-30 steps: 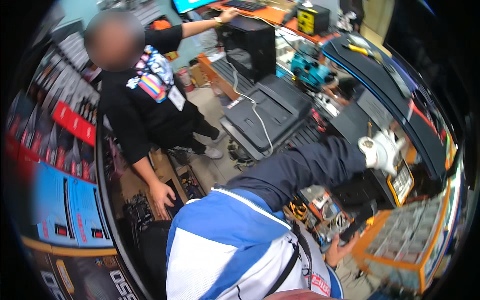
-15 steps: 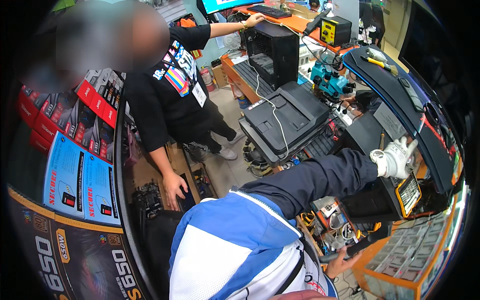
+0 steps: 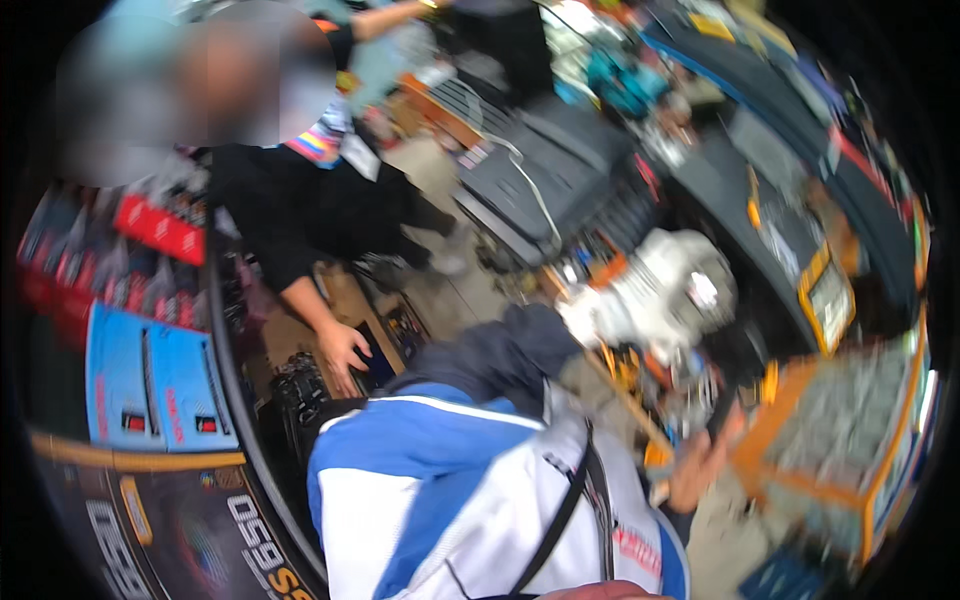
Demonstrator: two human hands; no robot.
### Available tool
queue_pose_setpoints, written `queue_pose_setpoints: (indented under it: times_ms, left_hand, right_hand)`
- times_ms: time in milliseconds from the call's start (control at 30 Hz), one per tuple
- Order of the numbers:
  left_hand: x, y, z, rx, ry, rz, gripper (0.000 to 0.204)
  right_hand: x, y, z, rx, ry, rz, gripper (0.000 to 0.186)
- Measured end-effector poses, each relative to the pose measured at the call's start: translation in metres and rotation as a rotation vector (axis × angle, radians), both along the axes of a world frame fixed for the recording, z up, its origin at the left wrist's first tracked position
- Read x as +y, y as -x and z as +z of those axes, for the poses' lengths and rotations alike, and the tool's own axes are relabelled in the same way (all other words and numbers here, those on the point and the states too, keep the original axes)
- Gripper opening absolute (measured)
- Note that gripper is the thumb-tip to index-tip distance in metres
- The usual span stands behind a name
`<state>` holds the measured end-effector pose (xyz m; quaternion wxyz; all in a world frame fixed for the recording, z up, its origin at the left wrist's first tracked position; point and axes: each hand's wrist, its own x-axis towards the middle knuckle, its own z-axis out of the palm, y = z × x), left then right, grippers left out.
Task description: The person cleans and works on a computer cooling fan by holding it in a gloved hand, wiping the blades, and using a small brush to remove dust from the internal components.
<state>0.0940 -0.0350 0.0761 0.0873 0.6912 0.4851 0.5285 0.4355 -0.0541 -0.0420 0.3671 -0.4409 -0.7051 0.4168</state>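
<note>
Your gloved left grip [image 3: 675,290] has moved back from beside the orange-rimmed case [image 3: 830,300]; blur hides whether its fingers are apart or together. Dark object [image 3: 722,408]: in your bare right grip [image 3: 697,465], apparently clamped there, held out probably to clear your jacket [image 3: 430,500]. Loose yellow tools [image 3: 628,368] lie between both grips, presumably for easy reach.

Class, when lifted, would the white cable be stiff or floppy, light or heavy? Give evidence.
The white cable is probably floppy, since it lies in loose bends across the dark grey machine. It looks thin, so it should feel light for its length.
</note>
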Motion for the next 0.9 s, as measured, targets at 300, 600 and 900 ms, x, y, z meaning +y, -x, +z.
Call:
queue_pose_setpoints:
  times_ms: [300, 600, 900]
  left_hand:
    - [-0.046, 0.013, -0.103, 0.215, 0.070, 0.254, 0.107]
    - [-0.046, 0.057, -0.126, 0.118, 0.097, 0.195, 0.109]
    - [-0.033, 0.094, -0.140, 0.038, 0.132, 0.074, 0.113]
  right_hand:
    - [0.003, 0.053, 0.053, -0.250, -0.155, 0.373, 0.056]
    - [-0.029, 0.108, 0.050, -0.378, -0.236, 0.141, 0.061]
    - [-0.058, 0.165, 0.063, -0.596, -0.243, 0.092, 0.067]
